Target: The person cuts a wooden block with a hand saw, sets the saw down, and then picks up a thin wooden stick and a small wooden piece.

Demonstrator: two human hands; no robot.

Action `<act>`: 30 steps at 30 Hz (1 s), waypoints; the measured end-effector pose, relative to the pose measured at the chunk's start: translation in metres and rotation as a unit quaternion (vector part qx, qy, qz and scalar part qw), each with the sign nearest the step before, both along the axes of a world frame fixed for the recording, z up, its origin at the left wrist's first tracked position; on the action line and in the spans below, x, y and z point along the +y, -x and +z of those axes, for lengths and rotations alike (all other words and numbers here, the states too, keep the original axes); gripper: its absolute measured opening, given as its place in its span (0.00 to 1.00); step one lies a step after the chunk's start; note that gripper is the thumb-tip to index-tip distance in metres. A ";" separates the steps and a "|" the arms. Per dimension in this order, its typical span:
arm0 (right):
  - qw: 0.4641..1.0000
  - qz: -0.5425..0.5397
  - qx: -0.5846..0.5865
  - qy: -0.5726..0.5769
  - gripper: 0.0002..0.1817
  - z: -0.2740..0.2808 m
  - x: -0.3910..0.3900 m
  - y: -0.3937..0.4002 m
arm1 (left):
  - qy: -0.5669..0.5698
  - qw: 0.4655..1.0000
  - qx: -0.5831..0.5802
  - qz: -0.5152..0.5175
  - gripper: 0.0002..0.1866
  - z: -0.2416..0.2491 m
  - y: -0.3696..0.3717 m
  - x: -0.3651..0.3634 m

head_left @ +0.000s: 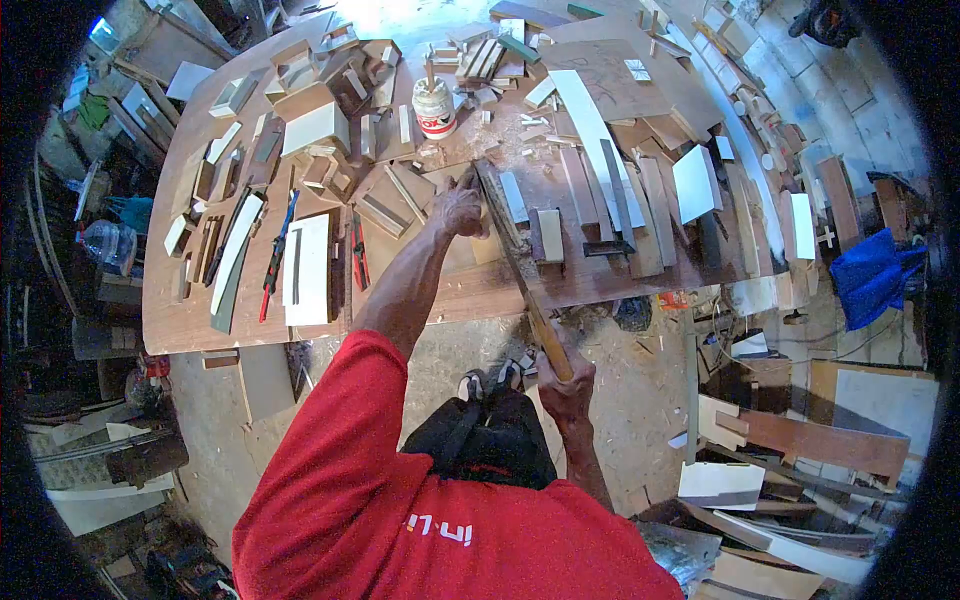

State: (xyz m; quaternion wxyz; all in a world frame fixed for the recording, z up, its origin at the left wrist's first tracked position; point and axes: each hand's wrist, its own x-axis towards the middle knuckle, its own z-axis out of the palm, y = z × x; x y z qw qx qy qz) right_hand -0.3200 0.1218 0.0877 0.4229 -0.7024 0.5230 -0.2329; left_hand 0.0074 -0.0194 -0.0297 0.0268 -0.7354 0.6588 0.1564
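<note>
A long, narrow tool with a dark blade and a wooden handle slants from the middle of the table toward my body. My right hand is wrapped round the handle, beyond the table's front edge. On the table, my left hand has its fingers closed beside the far part of the dark blade; what they hold is hidden. Just right of the blade stand a small wooden block and a white-faced strip. A brown board lies under my left wrist.
A white glue tub with a brush stands behind my hands. Wood pieces cover much of the table. Red-and-black clamps lie at the left, near a white panel. Offcuts are piled on the floor at the right.
</note>
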 end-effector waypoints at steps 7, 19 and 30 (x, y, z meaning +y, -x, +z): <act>0.999 0.004 -0.026 0.020 0.20 -0.005 0.003 0.010 | -0.036 0.999 -0.041 0.001 0.43 0.059 0.020 0.011; 0.998 0.012 -0.048 0.038 0.21 -0.009 -0.005 0.005 | 0.012 0.997 -0.066 -0.035 0.45 0.013 0.005 0.000; 0.999 0.011 -0.033 -0.012 0.24 0.008 -0.006 0.004 | 0.071 0.996 -0.049 -0.027 0.36 -0.032 -0.009 -0.008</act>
